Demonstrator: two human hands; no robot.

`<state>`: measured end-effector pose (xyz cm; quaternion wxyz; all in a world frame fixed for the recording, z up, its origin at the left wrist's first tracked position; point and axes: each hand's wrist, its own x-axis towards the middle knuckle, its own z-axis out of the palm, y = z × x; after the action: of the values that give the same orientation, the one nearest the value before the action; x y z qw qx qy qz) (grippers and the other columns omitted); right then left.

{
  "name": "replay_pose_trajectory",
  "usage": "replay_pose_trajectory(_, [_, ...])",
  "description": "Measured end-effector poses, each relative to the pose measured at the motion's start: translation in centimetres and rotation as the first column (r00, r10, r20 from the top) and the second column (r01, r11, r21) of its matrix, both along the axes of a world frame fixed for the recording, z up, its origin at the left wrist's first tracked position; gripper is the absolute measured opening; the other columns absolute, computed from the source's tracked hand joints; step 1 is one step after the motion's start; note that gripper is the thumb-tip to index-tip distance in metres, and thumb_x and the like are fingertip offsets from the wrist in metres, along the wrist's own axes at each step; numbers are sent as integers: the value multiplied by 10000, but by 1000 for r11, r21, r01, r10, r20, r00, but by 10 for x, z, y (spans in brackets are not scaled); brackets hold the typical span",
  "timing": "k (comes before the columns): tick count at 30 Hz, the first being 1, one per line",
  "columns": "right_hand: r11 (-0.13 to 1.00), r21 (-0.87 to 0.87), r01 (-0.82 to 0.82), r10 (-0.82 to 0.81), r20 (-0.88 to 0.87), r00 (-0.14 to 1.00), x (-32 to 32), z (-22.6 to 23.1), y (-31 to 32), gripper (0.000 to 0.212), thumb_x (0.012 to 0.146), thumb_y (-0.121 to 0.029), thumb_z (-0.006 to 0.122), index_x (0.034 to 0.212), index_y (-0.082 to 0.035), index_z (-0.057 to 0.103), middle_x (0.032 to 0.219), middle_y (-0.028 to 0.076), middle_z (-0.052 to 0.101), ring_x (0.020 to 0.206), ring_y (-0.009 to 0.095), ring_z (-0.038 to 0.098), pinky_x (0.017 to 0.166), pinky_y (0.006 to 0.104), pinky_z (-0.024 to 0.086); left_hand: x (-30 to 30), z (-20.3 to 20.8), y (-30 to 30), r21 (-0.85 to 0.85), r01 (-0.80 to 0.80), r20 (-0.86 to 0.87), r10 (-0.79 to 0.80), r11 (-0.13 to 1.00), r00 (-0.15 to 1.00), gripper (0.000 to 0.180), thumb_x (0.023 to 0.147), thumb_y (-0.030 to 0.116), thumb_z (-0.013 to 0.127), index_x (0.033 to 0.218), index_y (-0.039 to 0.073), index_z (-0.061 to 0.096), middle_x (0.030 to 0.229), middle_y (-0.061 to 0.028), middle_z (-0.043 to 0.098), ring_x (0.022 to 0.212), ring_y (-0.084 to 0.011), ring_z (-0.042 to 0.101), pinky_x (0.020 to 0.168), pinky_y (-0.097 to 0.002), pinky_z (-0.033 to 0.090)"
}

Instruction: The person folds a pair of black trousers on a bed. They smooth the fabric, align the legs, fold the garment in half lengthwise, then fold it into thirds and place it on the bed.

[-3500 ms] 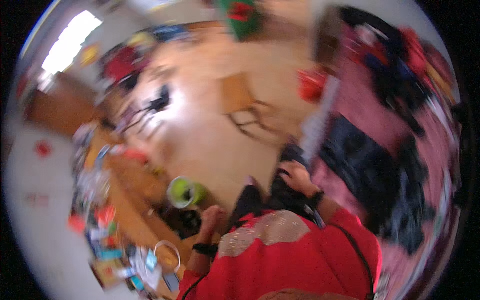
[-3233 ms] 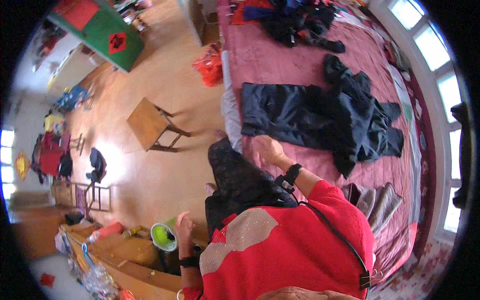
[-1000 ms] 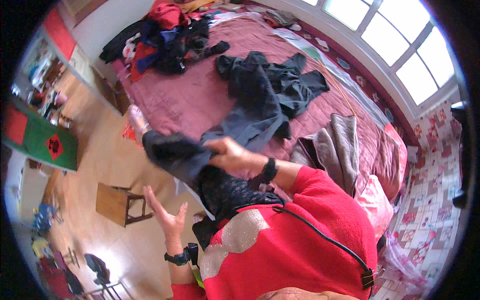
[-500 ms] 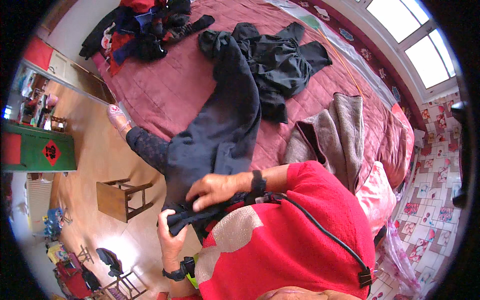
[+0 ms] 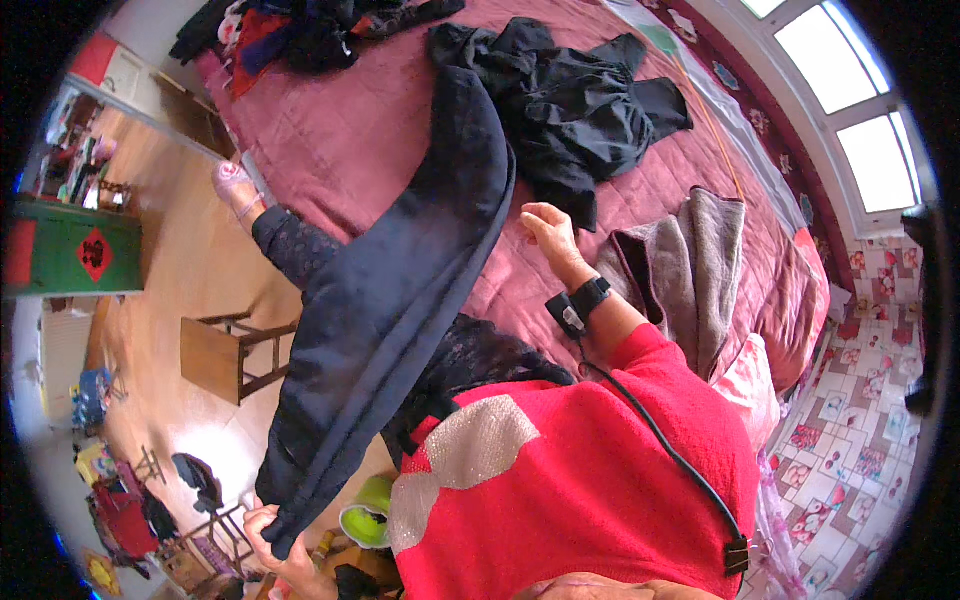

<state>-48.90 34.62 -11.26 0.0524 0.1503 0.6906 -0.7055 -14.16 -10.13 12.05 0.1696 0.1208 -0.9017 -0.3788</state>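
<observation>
A pair of long dark navy trousers (image 5: pixel 385 290) stretches from the bed across my lap, folded lengthwise. At its lower end my left hand (image 5: pixel 275 540) is closed on the cloth, with the fingers pinched round the edge. My right hand (image 5: pixel 550 235) is off the trousers, just right of them above the bed; its fingers are loosely apart and hold nothing. Beyond it, a crumpled black garment (image 5: pixel 570 120) lies on the bed, touching the far end of the trousers. A brown-grey folded fleece cloth (image 5: pixel 690 270) is right of my right hand.
A pink quilted bedspread (image 5: pixel 350 130) covers the bed, with a heap of dark and red clothes (image 5: pixel 300 40) at its far left. On the floor to the left stands a wooden stool (image 5: pixel 225 360). A green bucket (image 5: pixel 370 510) is near my left forearm.
My left hand has pulled the trousers' end down and left, drawing them straight. My right hand has left the cloth and moved up and right over the bed.
</observation>
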Motion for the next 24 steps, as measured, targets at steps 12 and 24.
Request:
replay_pose_trajectory(12, [362, 786, -501, 878, -106, 467, 13, 30, -81, 481, 774, -284, 753, 1223, -134, 665, 1225, 114, 652, 1165, 332, 593, 989, 415, 497, 16, -21, 34, -49, -69, -50, 67, 996, 997, 241, 740, -43, 638, 932, 47, 524, 962, -105, 546, 969, -285, 605, 1104, -541, 363])
replay_pose_trajectory(24, [468, 649, -599, 881, -289, 374, 47, 59, -69, 254, 686, 60, 622, 923, -30, 640, 942, 132, 656, 943, 343, 634, 848, 413, 513, 45, -62, 12, 227, -207, -32, 219, 952, 975, 379, 692, -93, 600, 1042, 35, 528, 1101, -163, 668, 1049, -236, 619, 1125, -464, 359])
